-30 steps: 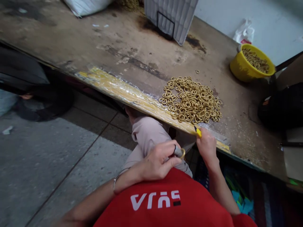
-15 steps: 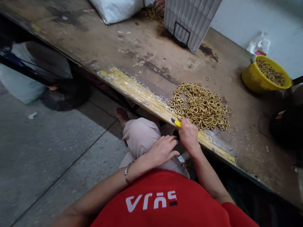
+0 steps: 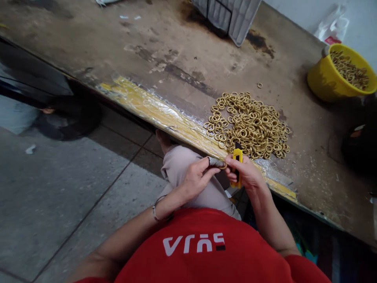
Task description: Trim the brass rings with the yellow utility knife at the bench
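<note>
Here's the small gold-coloured metal ring [image 3: 224, 168], right in the gap between the two hands, just off the tabletop's near edge and above the person's lap. It sits at the right-hand end of the left hand [image 3: 198, 177], whose grip is pinched on it between thumb and a finger in a grey wrap [image 3: 215, 161]. And there, just to the ring's right, is the right hand [image 3: 250, 173], its grip clasped around a yellow plastic box cutter with a dark blade [image 3: 237, 167]; its fingertips come right up to the ring, though whether they touch it, I can't tell. Look at the cutter's long axis: near to far, blade end far, across the line joining the hands. Beyond the hands, a loose heap of gold-coloured metal rings [image 3: 253, 129] lies on the worn brown tabletop [image 3: 165, 47], close to the shiny yellow taped strip [image 3: 156, 106] along its near edge. Far right, a round yellow plastic bucket [image 3: 326, 82] holds plenty more.
</note>
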The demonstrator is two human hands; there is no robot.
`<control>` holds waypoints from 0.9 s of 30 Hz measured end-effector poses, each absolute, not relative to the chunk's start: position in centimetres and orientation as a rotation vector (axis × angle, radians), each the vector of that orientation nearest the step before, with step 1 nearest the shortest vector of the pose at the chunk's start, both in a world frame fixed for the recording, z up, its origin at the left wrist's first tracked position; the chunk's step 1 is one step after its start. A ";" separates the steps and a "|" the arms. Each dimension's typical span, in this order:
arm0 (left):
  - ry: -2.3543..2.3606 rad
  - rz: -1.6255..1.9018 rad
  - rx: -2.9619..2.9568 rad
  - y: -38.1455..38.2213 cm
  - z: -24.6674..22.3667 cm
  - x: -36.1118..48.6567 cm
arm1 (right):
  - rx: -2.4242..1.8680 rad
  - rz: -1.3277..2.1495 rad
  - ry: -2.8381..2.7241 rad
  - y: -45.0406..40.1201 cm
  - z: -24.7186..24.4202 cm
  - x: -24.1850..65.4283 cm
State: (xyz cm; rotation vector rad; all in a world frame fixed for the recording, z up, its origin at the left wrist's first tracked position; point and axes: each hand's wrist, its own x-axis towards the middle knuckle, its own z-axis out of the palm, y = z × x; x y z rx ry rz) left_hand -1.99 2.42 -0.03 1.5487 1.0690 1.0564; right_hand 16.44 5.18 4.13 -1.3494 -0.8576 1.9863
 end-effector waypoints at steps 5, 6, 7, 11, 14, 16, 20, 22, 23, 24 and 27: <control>1.057 0.944 1.595 2.4 -0.4 -1.7 | -1.283 2.033 -0.698 4.3 4.1 17.0; 1.051 0.951 1.588 2.4 -0.3 -1.5 | -1.281 2.027 -0.691 4.1 4.1 17.1; 1.038 0.970 1.579 2.5 -0.1 -1.3 | -1.281 2.017 -0.683 3.9 4.1 17.2; 0.963 1.057 1.501 2.9 1.0 -0.5 | -1.268 2.001 -0.623 3.2 3.9 17.6; 0.898 0.964 1.294 2.8 1.5 -0.3 | -1.265 2.003 -0.661 2.8 3.6 17.6; 0.843 0.863 1.087 2.5 1.4 -0.3 | -1.301 1.945 -0.764 2.5 3.6 17.6; 0.824 0.774 0.757 1.7 0.8 -0.1 | -1.498 1.571 -1.186 1.3 3.8 17.7; 0.847 0.759 0.683 1.4 0.6 0.1 | -1.614 1.225 -1.489 0.5 3.9 17.8; 0.855 0.754 0.665 1.3 0.6 0.1 | -1.651 1.047 -1.633 0.1 3.8 17.9; 0.862 0.751 0.657 1.3 0.6 0.2 | -1.676 0.892 -1.762 -0.3 3.8 18.0; 0.909 0.751 0.697 1.4 0.9 0.3 | -1.716 0.568 -2.041 -1.2 3.4 18.3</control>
